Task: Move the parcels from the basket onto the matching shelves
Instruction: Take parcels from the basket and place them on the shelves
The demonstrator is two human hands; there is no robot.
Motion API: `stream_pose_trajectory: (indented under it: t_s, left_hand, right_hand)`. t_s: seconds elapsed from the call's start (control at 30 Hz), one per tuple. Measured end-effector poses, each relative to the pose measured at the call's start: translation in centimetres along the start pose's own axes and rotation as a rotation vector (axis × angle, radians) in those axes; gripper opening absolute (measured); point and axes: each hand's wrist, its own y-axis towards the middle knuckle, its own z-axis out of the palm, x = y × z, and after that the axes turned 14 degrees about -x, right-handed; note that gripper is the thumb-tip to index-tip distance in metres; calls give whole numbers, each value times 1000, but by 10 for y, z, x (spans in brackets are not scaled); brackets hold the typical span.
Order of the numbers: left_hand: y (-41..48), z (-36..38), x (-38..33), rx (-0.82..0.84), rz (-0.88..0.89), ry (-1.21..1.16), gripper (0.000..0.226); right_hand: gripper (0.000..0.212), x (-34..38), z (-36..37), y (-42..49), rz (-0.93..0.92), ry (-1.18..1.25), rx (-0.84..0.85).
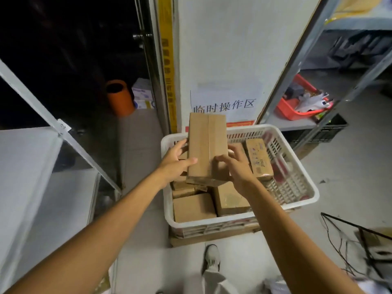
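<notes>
Cardboard parcel (206,145), long and taped down its middle, is held upright over the left half of the white basket (250,130). Its lower end is near the other parcels (194,206) packed along the near edge. It is clamped from both sides: the left hand (176,164) with its thumb across the front face, the right hand (237,166) with fingers curled at the lower right edge. No label can be read on the face shown, so the parcel should probably be turned until a marking is found. The grey shelf (27,166) at the left is best approached with both grips even.
</notes>
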Motion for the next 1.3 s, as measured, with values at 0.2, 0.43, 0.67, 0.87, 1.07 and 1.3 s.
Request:
stream_pose_trajectory:
  t_s: [0.2, 0.43, 0.67, 0.87, 1.07, 1.3]
  left_hand:
    - [40, 36, 32, -24, -203, 62, 80]
    - [43, 46, 74, -48, -411, 67, 79]
    - [40, 43, 96, 78, -332, 280, 69]
    - [33, 33, 104, 107, -195, 441, 72]
    - [37, 37, 101, 113, -144, 445, 75]
    - [59, 77, 81, 90, -145, 323, 79]
  right_hand:
    - [42, -38, -9, 69, 184, -80, 91]
    - [54, -77, 0, 98, 355, -205, 215]
    - [57, -102, 8, 95, 438, -268, 188]
    - [55, -104, 27, 88, 426, -340, 145]
    - [59, -102, 26, 92, 315, -372, 81]
    - [64, -85, -16, 114, 233, -310, -45]
